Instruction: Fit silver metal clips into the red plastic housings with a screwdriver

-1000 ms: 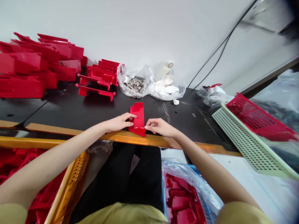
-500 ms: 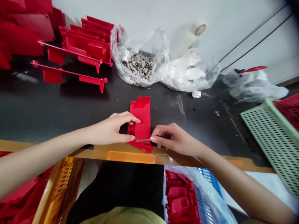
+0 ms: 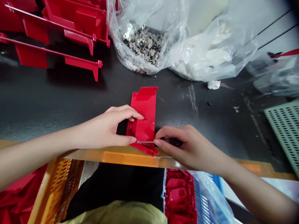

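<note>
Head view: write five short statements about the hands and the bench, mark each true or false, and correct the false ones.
1. The right hand holds a tool with a thin metal shaft. True.
2. The left hand is lifted clear of the red part at the bench edge. False: its fingers touch the part.
3. Small metal pieces lie in a clear plastic bag. True.
4. The pale green basket is at the left edge of the picture. False: it is at the right edge.
5. A crumpled white scrap lies on the black tabletop. True.
</note>
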The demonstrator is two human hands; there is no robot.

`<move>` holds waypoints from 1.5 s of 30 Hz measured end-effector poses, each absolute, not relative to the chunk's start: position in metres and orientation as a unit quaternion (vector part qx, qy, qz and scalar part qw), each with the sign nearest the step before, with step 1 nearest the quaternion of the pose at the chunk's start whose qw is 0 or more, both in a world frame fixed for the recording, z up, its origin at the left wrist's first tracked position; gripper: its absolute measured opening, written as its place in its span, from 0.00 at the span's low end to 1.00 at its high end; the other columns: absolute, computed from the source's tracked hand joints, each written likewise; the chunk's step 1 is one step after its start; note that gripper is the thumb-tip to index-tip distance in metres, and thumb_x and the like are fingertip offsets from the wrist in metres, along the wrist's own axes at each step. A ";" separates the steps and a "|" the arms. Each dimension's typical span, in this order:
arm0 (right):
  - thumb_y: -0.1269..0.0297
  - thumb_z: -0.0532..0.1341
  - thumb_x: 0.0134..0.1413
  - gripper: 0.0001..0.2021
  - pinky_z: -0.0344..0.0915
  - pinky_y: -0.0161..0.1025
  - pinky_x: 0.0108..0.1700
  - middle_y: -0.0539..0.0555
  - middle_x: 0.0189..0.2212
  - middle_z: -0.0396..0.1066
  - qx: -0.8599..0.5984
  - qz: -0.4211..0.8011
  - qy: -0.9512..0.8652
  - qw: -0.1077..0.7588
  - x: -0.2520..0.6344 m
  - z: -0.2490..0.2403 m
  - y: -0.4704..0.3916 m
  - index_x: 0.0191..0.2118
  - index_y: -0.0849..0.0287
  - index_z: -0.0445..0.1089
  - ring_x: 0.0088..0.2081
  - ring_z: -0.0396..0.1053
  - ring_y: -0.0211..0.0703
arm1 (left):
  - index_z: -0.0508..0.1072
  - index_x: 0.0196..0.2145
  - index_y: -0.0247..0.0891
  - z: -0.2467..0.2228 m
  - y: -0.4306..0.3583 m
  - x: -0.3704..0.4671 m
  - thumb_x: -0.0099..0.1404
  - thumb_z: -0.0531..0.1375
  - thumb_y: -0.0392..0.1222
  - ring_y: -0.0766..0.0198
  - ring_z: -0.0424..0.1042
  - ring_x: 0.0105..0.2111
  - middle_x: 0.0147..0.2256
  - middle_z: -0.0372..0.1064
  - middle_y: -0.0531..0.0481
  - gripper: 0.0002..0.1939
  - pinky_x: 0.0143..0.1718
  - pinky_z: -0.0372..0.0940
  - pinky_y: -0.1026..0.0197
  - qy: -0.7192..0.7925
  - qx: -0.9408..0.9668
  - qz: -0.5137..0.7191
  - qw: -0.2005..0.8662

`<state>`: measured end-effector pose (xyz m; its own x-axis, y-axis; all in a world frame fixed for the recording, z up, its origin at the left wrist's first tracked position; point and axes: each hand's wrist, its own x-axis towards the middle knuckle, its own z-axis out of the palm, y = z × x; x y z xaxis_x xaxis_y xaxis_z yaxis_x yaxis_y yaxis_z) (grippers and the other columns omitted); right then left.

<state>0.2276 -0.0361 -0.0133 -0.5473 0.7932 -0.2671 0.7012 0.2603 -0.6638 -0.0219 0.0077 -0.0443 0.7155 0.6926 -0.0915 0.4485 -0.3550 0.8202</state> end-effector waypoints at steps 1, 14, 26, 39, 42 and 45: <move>0.56 0.55 0.62 0.10 0.52 0.33 0.26 0.46 0.19 0.67 -0.476 0.377 -0.792 0.059 0.227 -0.013 -0.037 0.36 0.53 0.72 0.20 0.58 0.33 | 0.67 0.52 0.49 -0.044 0.007 -0.022 0.59 0.64 0.49 0.57 0.62 0.53 0.52 0.66 0.54 0.24 0.56 0.55 0.55 0.352 0.812 0.138 0.445; 0.60 0.52 0.64 0.12 0.45 0.34 0.23 0.45 0.17 0.60 -0.496 0.298 -0.816 -0.001 0.218 0.008 -0.047 0.34 0.54 0.70 0.17 0.51 0.31 | 0.66 0.53 0.46 -0.040 0.008 -0.020 0.58 0.64 0.48 0.59 0.62 0.52 0.52 0.64 0.52 0.25 0.55 0.55 0.56 0.347 0.815 0.126 0.446; 0.58 0.50 0.64 0.14 0.41 0.35 0.21 0.45 0.13 0.58 -0.508 0.153 -0.847 -0.038 0.209 0.026 -0.048 0.32 0.53 0.69 0.14 0.51 0.33 | 0.66 0.53 0.45 -0.043 0.008 -0.023 0.59 0.64 0.50 0.58 0.63 0.52 0.52 0.65 0.51 0.25 0.55 0.56 0.55 0.335 0.823 0.143 0.436; 0.63 0.59 0.60 0.09 0.64 0.35 0.27 0.52 0.38 0.74 -0.508 0.124 -0.845 0.113 0.216 0.060 -0.054 0.43 0.51 0.76 0.31 0.72 0.38 | 0.66 0.46 0.39 -0.047 -0.010 -0.011 0.54 0.66 0.58 0.56 0.66 0.44 0.43 0.67 0.48 0.28 0.47 0.56 0.53 0.377 0.861 0.185 0.288; 0.60 0.63 0.56 0.07 0.64 0.35 0.25 0.52 0.38 0.74 -0.532 0.096 -0.820 0.187 0.215 0.070 -0.057 0.38 0.50 0.78 0.32 0.73 0.39 | 0.65 0.40 0.37 -0.046 -0.016 -0.008 0.53 0.65 0.59 0.55 0.66 0.41 0.39 0.66 0.48 0.27 0.44 0.56 0.53 0.391 0.869 0.185 0.240; 0.60 0.65 0.53 0.05 0.69 0.33 0.28 0.50 0.36 0.76 -0.544 0.195 -0.790 0.202 0.211 0.075 -0.057 0.34 0.50 0.79 0.33 0.74 0.38 | 0.63 0.35 0.36 -0.044 -0.017 -0.004 0.52 0.64 0.62 0.54 0.66 0.37 0.36 0.65 0.47 0.27 0.43 0.55 0.51 0.401 0.884 0.161 0.181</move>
<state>0.2108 -0.0574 0.0748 -0.3257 0.9394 0.1069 0.7820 0.3312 -0.5281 -0.0039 -0.0170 -0.0436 0.6270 0.7666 0.1386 0.6502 -0.6130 0.4489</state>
